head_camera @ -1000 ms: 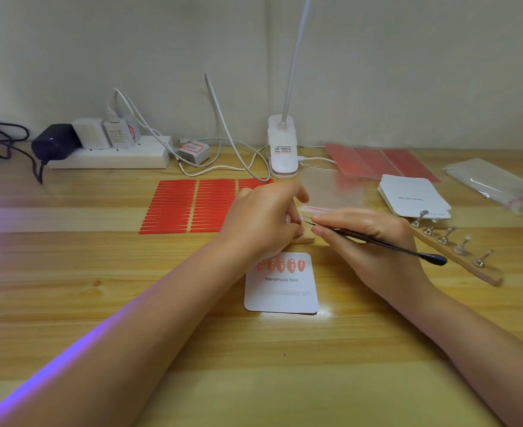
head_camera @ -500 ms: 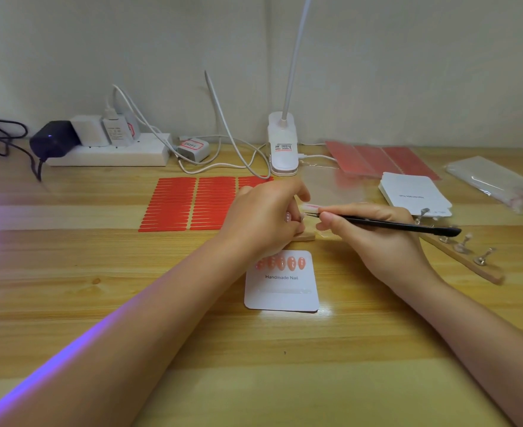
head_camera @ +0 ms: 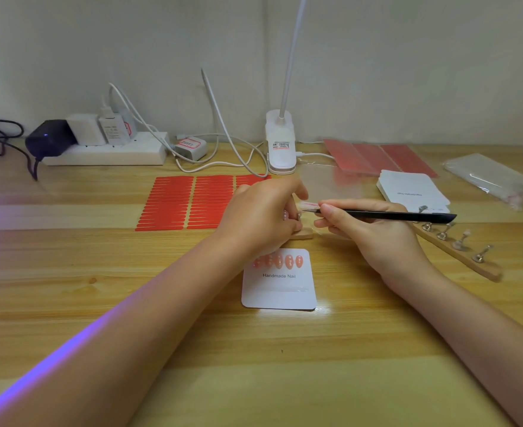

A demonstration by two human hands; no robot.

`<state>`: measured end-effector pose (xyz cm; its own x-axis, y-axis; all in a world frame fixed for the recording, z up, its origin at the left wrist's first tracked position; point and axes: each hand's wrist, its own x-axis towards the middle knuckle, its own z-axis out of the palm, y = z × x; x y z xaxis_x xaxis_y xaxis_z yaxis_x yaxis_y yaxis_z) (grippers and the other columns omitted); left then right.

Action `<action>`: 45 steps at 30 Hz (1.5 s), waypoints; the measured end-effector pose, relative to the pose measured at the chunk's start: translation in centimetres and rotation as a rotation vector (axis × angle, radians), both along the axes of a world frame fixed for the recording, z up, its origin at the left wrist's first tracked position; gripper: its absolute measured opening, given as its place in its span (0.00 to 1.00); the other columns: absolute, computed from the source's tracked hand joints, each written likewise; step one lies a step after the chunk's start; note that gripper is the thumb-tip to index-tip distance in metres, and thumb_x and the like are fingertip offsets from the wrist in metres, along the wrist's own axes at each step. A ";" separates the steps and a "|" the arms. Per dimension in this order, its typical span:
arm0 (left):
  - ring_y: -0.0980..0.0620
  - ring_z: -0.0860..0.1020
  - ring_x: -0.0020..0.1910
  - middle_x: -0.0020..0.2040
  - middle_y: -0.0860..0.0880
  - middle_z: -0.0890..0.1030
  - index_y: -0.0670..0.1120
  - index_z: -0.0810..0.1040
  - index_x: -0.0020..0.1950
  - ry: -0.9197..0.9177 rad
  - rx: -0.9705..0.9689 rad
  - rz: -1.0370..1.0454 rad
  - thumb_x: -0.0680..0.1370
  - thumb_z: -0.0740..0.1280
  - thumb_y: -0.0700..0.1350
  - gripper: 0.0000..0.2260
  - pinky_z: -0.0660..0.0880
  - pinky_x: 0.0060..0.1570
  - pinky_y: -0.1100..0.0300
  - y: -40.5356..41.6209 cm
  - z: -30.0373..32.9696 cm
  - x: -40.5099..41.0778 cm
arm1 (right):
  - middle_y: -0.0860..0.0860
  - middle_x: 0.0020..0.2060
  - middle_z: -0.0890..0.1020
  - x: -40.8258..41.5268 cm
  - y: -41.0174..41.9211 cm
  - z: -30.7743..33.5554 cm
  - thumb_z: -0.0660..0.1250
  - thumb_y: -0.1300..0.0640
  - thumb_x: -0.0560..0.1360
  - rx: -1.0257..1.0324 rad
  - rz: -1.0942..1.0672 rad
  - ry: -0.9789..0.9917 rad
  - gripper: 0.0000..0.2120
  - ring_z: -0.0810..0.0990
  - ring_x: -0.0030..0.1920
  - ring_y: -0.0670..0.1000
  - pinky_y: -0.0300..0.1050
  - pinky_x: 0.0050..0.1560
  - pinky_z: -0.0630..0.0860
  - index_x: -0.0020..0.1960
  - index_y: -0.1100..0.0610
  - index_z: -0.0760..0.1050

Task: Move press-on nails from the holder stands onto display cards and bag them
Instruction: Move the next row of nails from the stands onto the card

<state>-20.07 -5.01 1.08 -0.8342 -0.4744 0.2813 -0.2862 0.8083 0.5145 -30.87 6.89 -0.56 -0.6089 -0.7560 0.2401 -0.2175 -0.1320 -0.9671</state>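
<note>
A white display card [head_camera: 280,291] printed "Handmade Nail" lies in front of me with a row of several pink press-on nails [head_camera: 278,261] along its top. Above it my left hand [head_camera: 263,217] curls round a small pale nail piece [head_camera: 307,206], fingers partly hiding it. My right hand [head_camera: 368,229] grips black tweezers [head_camera: 386,214] whose tip meets that piece. A wooden holder bar [head_camera: 457,257] with metal nail stands [head_camera: 460,240] lies at the right; another wooden piece [head_camera: 303,235] peeks from under my left hand.
Red adhesive strip sheets [head_camera: 186,203] lie left of my hands. A stack of blank cards [head_camera: 411,192], clear bags [head_camera: 497,180] and pink sheets [head_camera: 377,158] sit at the right back. A clip lamp [head_camera: 280,149], power strip [head_camera: 106,152] and cables line the wall.
My right hand has lifted and turned the tweezers from slanting down-right to nearly level, the tip staying at the piece in my left hand. My left hand has barely moved.
</note>
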 end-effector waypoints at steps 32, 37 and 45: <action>0.55 0.76 0.48 0.49 0.55 0.78 0.46 0.78 0.57 0.081 -0.249 -0.185 0.75 0.65 0.47 0.12 0.72 0.50 0.52 0.0 1.7 5.4 | 0.47 0.35 0.85 0.2 0.9 -0.2 0.71 0.60 0.71 -0.017 -0.133 0.102 0.05 0.83 0.40 0.45 0.41 0.50 0.79 0.41 0.50 0.82; 0.54 0.77 0.47 0.47 0.54 0.80 0.46 0.79 0.53 0.016 -0.196 -0.264 0.75 0.60 0.51 0.13 0.75 0.45 0.55 1.3 -0.7 8.8 | 0.45 0.36 0.85 0.8 1.3 0.4 0.71 0.60 0.71 -0.032 -0.131 0.161 0.05 0.83 0.39 0.41 0.36 0.48 0.78 0.41 0.49 0.81; 0.53 0.77 0.47 0.49 0.53 0.80 0.50 0.81 0.52 -0.090 -0.255 -0.278 0.75 0.60 0.54 0.14 0.68 0.47 0.56 1.9 -1.6 9.5 | 0.44 0.36 0.84 2.5 2.1 2.0 0.69 0.56 0.70 -0.113 -0.039 0.356 0.03 0.82 0.41 0.41 0.31 0.43 0.75 0.42 0.50 0.81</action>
